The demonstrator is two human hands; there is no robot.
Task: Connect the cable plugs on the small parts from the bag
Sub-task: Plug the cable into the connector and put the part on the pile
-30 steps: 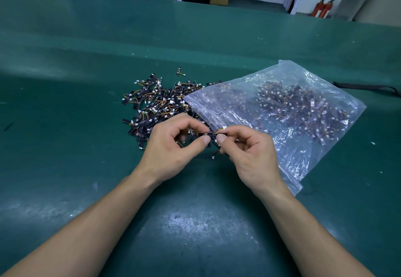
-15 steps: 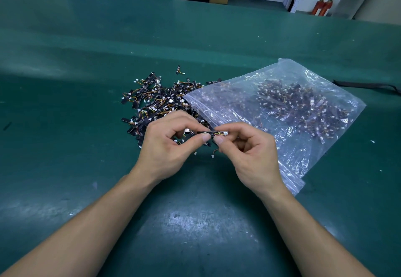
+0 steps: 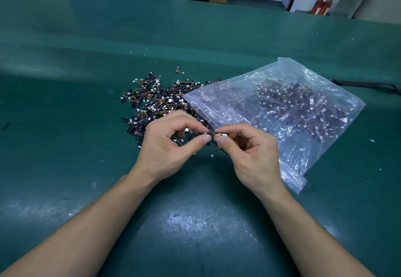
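You are using two hands over one green-matted table (image 3: 86,168). One small black strip-shaped part with thin orange wires (image 3: 205,133) is sitting between your fingertips, above the table's middle. Your left hand (image 3: 171,146) is pinching its left end between curled thumb and forefinger. Your right hand (image 3: 249,153) is pinching the wired end, where one white plug (image 3: 224,135) is showing by the thumb. The remaining fingers of both hands are curling loosely.

One clear plastic zip bag (image 3: 282,107) is lying toward the right edge, holding more such parts than can be counted. One loose heap of the same parts (image 3: 156,103) is spreading beyond your left hand, which is hiding its near side. One stray part (image 3: 178,69) is lying alone beyond the heap. One black strap (image 3: 366,85) is lying at the right edge.
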